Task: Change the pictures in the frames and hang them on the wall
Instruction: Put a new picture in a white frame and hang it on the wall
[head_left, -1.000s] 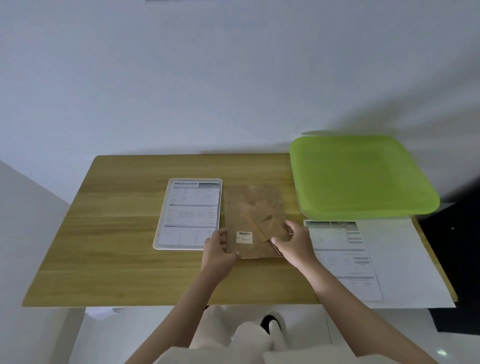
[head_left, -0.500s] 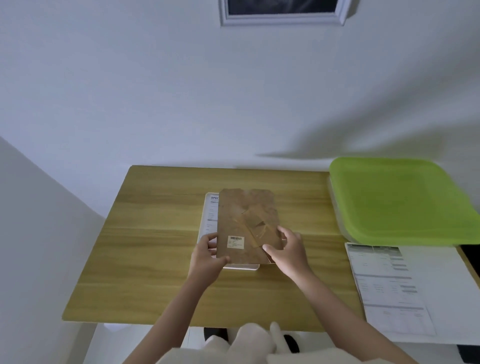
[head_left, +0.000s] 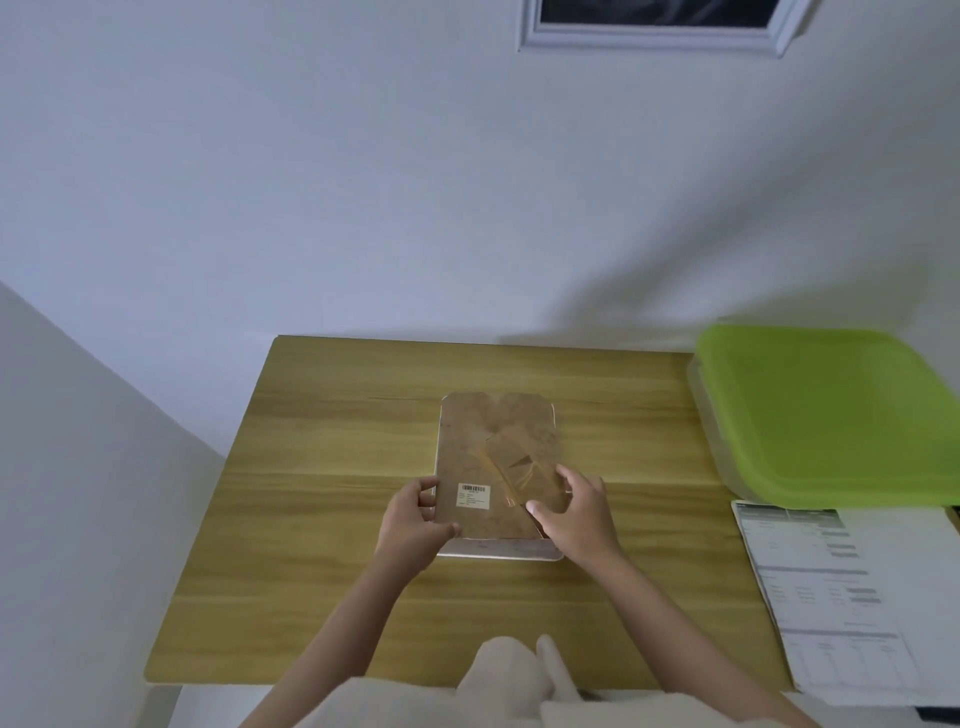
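A brown fibreboard backing board (head_left: 483, 457) lies on top of a white picture frame (head_left: 501, 555) near the middle of the wooden desk (head_left: 322, 519), covering almost all of it so that only the frame's pale near edge and a thin sliver along its left side show. The board carries a small white barcode label (head_left: 472, 495) near its near-left corner and a folded-out brown stand flap (head_left: 519, 470) toward its right side. The left hand (head_left: 413, 525) grips the board's near-left edge, thumb lying on top close to the label and fingers curled round the side. The right hand (head_left: 576, 514) holds the near-right corner, its thumb pressed on the board's surface and its fingers arched over the flap's lower end. Both forearms reach in from the near edge of the desk, above a pale cream garment (head_left: 514, 686) at the bottom of the view. At the desk's right edge sits a clear storage box with a lime-green lid (head_left: 831, 415), overhanging the far-right corner. In front of it, at the near-right corner, a stack of printed sheets (head_left: 831, 597) with grey tables lies flat and runs past the desk's edge. On the white wall (head_left: 363, 182) above the desk hangs another white-framed picture (head_left: 654, 31) with a dark image, cut off by the top of the view.
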